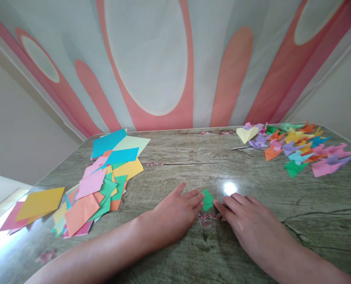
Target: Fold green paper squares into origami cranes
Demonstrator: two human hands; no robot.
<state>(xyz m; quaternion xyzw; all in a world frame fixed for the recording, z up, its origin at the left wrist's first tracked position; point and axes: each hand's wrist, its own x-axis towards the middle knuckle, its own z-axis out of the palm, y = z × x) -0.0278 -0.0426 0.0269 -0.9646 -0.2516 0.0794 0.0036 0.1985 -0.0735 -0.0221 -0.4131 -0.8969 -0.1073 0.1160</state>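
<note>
A small green origami paper (207, 200), folded into a compact shape with pointed corners, lies low over the table between my two hands. My left hand (178, 213) is at its left edge, fingertips closed on the paper and the little finger sticking out away from the rest. On the opposite side, my right hand (249, 221) has its index fingertip at the paper's right corner, with the other fingers curled behind. Both thumbs are mostly hidden beneath the hands.
Loose coloured paper squares (89, 185) lie in a scattered pile at the left, with yellow and pink sheets (40, 203) farther left. Several folded paper cranes (299, 148) crowd the back right beside a cream folded piece (246, 134). A patterned curtain (205, 79) hangs behind the wood-grain table (175, 173).
</note>
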